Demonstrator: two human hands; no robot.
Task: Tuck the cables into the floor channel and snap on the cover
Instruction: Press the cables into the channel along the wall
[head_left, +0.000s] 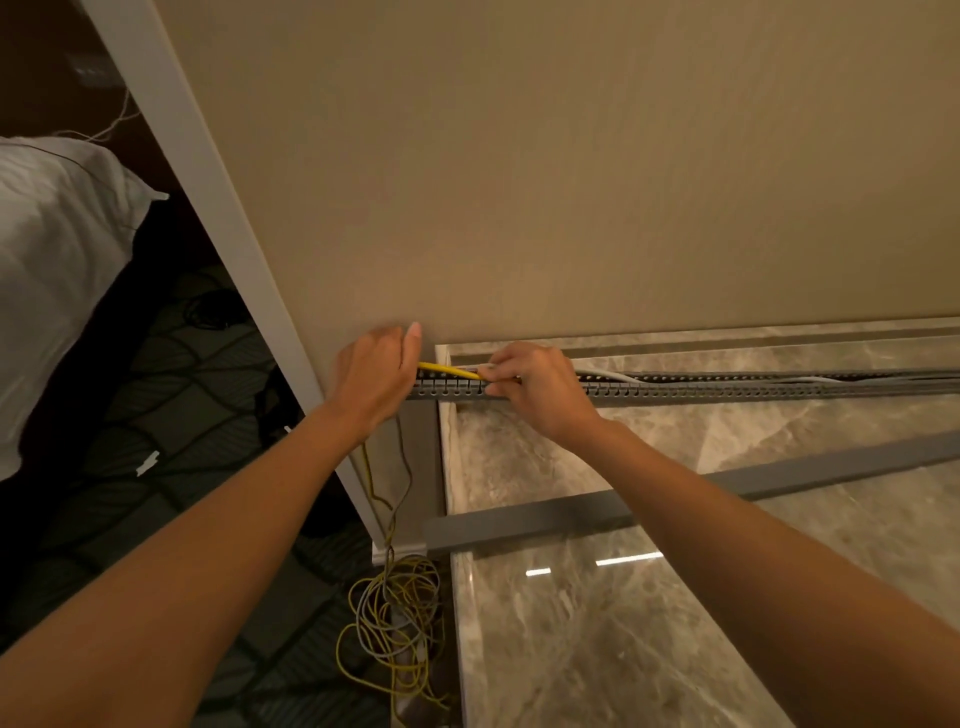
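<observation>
A grey slotted floor channel (727, 391) runs along the base of the beige wall, its top uncovered, with a white cable (608, 375) lying in it. A yellow cable (447, 370) stretches over the channel's left end between my hands. My left hand (371, 374) grips it at the channel's end; my right hand (535, 382) pinches it just to the right, over the slots. The grey cover strip (727, 480) lies loose on the marble floor, nearer to me. Yellow and grey cable slack hangs down into a coil (395, 618) on the carpet.
Polished marble floor (623, 623) fills the right side. Dark patterned carpet (171, 395) lies left of the white door frame (244, 270). A white pillow (57, 270) sits at the far left. The beige wall (571, 182) rises straight ahead.
</observation>
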